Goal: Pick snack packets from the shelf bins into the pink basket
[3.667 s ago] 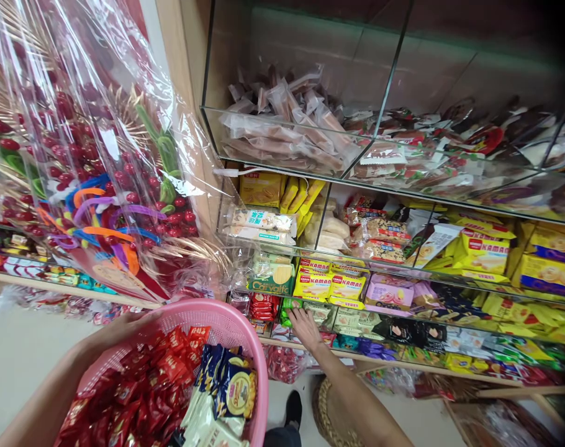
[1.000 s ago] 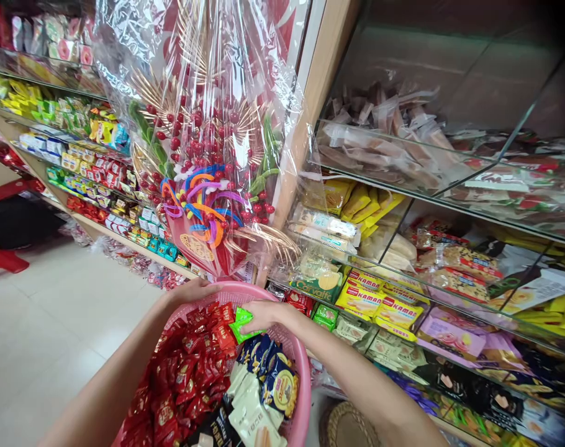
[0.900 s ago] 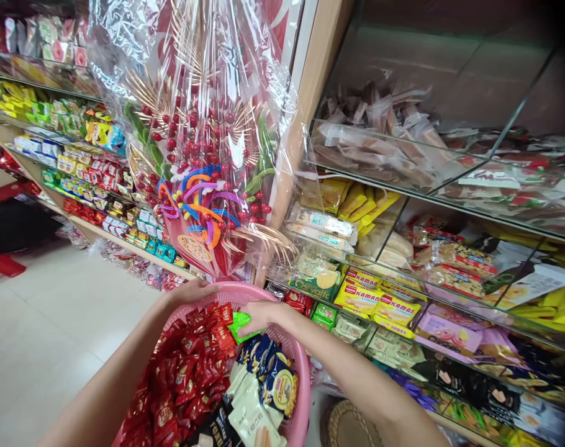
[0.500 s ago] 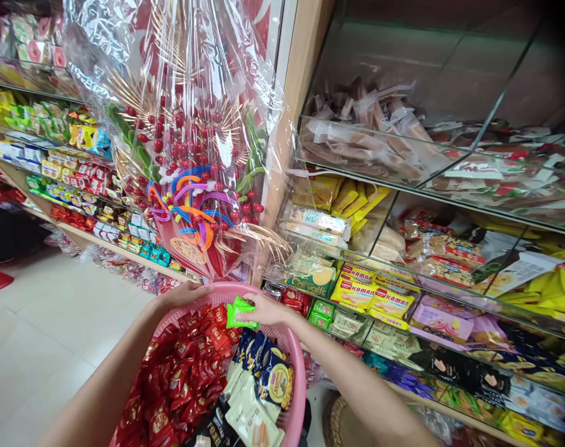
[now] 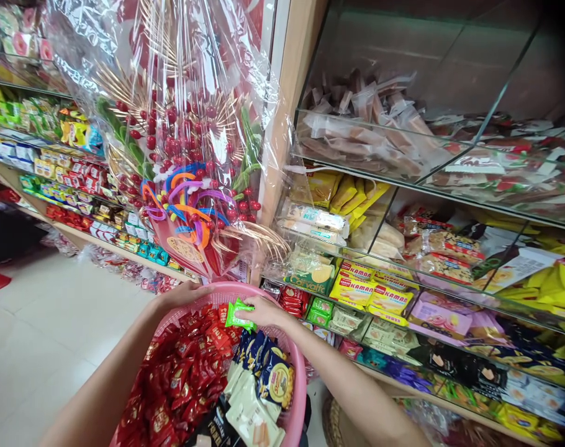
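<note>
A pink plastic basket [image 5: 297, 379] is in front of me, filled with red snack packets [image 5: 180, 379], blue packets [image 5: 259, 366] and pale cream ones [image 5: 249, 416]. My left hand [image 5: 182, 295] grips the basket's far rim. My right hand [image 5: 264, 310] is closed on a small bright green packet [image 5: 238, 315], held just over the basket's far side, above the red and blue packets.
Glass-fronted shelves [image 5: 403, 186] of biscuits and snacks run along the right, with yellow Kamar packs [image 5: 370, 295] and more green packets [image 5: 322, 310]. A cellophane-wrapped decoration of red berries [image 5: 184, 143] hangs on the wooden post. More shelves run left; pale tiled floor [image 5: 54, 329] below.
My right hand left the lower shelf and came to the basket with a green packet. Over the last second it has lifted slightly; the view shifted a little to the right.
</note>
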{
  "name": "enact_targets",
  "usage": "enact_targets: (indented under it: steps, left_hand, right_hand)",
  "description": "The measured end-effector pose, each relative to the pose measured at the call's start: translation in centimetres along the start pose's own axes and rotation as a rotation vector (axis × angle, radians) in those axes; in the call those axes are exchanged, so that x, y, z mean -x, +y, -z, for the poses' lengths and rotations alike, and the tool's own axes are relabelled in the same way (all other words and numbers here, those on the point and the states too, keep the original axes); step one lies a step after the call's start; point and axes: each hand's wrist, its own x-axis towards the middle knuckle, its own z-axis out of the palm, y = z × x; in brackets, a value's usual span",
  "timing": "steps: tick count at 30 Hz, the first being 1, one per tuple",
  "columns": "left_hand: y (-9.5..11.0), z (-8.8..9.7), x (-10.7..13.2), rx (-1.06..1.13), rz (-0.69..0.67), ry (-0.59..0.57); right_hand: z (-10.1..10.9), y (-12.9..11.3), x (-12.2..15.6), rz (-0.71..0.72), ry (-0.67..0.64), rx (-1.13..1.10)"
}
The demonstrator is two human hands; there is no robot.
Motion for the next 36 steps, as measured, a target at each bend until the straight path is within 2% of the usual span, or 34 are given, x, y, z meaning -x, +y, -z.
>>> enact_targets:
  steps: [5,10,14,22,27,32,36]
  left_hand:
    - [-0.6,0.1,0.0,0.001,0.012,0.001]
    - [-1.4,0.0,-0.3,-0.011,0.002,0.017]
    - [-1.4,-0.1,-0.3,0.007,0.002,0.016]
    - [-1.5,-0.1,-0.5,0.043,-0.008,0.012]
    - [-1.5,-0.2,-0.9,0.029,-0.024,0.019]
    - [-1.6,0.0,-0.9,0.049,-0.027,0.019]
    - [-1.9,0.0,-0.9,0.036,-0.04,0.032]
  right_hand:
    - [-0.3,-1.8,1.1,0.014,0.022,0.23]
    - [-0.4,-3.9,2.1,-0.057,0.068,0.465]
    - [-0.6,-4.6,2.2,-0.083,0.105,0.593]
    - [-1.5,-5.1,2.2,-0.073,0.201,0.728]
    - [-2.3,-5.5,0.9,-0.065,0.179,0.856]
    - [-2.4,-4.8,0.3,-0.12,0.199,0.844]
    - [-1.8,-4.5,0.8,-0.074,0.22,0.826]
